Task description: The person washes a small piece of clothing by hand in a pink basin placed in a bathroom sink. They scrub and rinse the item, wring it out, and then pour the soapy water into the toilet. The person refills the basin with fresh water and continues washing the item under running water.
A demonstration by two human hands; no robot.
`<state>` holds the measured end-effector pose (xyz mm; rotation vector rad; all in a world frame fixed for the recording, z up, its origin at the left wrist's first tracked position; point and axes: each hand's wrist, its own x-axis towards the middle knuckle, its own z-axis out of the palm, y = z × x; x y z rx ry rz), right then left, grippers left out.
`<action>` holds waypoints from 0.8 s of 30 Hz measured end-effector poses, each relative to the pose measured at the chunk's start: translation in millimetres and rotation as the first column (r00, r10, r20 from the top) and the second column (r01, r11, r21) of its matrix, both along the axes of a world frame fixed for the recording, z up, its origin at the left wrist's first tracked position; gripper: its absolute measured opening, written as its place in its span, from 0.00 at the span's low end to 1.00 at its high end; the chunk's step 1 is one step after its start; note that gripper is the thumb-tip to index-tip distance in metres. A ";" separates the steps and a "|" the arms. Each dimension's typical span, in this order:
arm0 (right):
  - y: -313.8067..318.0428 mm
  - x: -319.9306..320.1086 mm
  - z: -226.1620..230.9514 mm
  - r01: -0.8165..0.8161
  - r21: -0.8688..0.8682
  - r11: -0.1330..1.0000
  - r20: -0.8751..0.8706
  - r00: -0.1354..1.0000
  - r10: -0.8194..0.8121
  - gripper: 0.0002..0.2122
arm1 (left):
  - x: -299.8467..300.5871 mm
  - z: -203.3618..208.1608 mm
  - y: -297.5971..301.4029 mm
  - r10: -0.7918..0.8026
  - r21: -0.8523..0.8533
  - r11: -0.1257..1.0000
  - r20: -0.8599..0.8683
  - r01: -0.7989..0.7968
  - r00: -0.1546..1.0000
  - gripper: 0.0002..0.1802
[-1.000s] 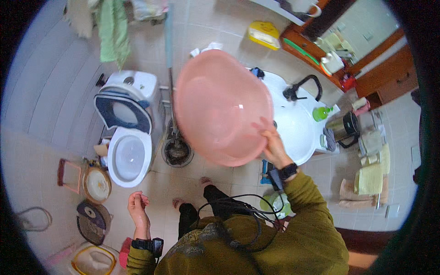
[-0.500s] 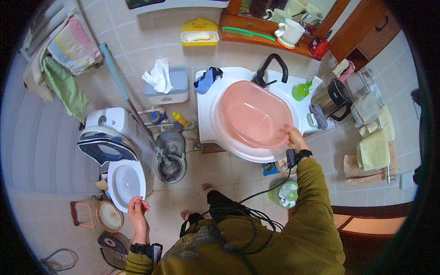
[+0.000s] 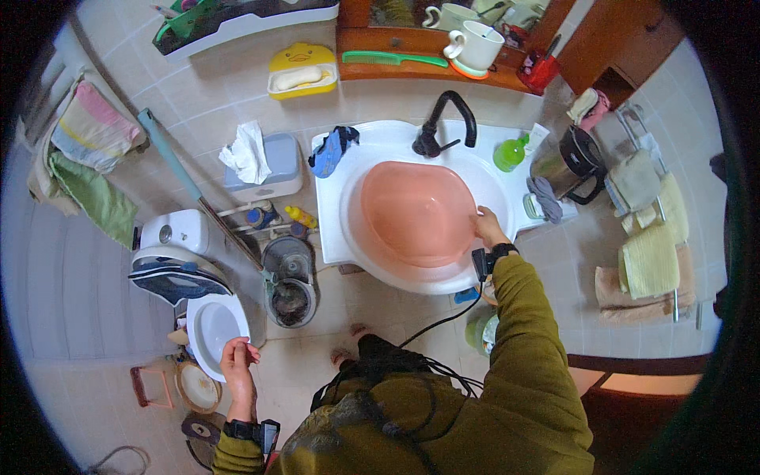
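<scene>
A pink plastic basin (image 3: 412, 210) rests in the white washbasin (image 3: 336, 229), below the black faucet (image 3: 431, 138). My right hand (image 3: 489, 226) grips its right rim, thumb and fingers around the edge. Whether the basin touches the sink's bottom is hidden. My left hand (image 3: 240, 366) hangs beside the front of the white toilet (image 3: 215, 328), its fingers loosely curled with nothing visible in them. Both wrists carry black straps with small devices. From the right one a black cable (image 3: 431, 324) runs down to my body.
A green pump bottle (image 3: 511, 152) and a black-lidded steel container (image 3: 571, 162) stand right of the sink. A blue cloth (image 3: 334, 152) lies on its left corner. A mop (image 3: 206, 207) leans in a grey bucket (image 3: 291, 305). Towels hang right; a comb and cups stand on the shelf.
The pink basin has turned and tilted in the sink, with my right hand still on its rim. My left hand stays beside the toilet. The view has shifted, moving the sink area left.
</scene>
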<state>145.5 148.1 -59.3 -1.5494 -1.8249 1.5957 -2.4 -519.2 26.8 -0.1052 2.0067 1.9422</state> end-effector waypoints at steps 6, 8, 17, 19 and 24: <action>-2.0 30.0 30.6 -0.170 0.289 0.942 0.116 0.983 0.142 0.31 | -20.8 -18.8 17.6 -0.068 0.101 0.993 -0.008 0.069 0.998 0.11; -3.2 55.0 49.9 -0.156 0.371 0.916 0.196 0.977 0.087 0.29 | -23.4 -25.0 23.2 -0.128 0.120 0.985 0.016 0.125 0.992 0.11; 26.3 173.1 76.5 -0.026 0.617 0.786 0.336 0.912 -0.233 0.26 | -20.1 -39.2 25.9 -0.151 0.097 0.984 0.044 0.146 0.988 0.10; 50.7 190.9 65.7 0.000 0.659 0.752 0.296 0.919 -0.259 0.26 | -13.2 -38.0 28.4 -0.168 0.097 0.982 0.064 0.162 0.984 0.10; 108.8 197.0 56.6 -0.073 0.769 0.635 0.314 0.909 -0.275 0.24 | 2.6 -28.7 61.4 -0.094 0.058 0.994 0.067 0.090 0.993 0.09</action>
